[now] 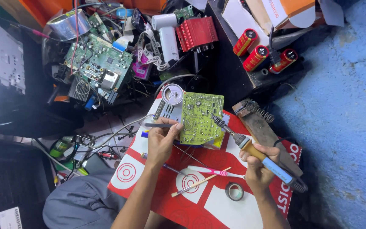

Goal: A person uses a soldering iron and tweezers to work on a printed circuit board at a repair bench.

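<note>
I see the left hand gripping tweezers against the green circuit board, centre frame. Right hand at 4 o'clock clasps the soldering iron, tip touching the board's right edge.

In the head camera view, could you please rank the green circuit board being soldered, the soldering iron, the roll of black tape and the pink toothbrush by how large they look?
1. Green circuit board, largest in area.
2. Soldering iron, the longest item, held in the right hand.
3. Pink toothbrush, thin and shorter.
4. Roll of black tape, smallest.
</note>
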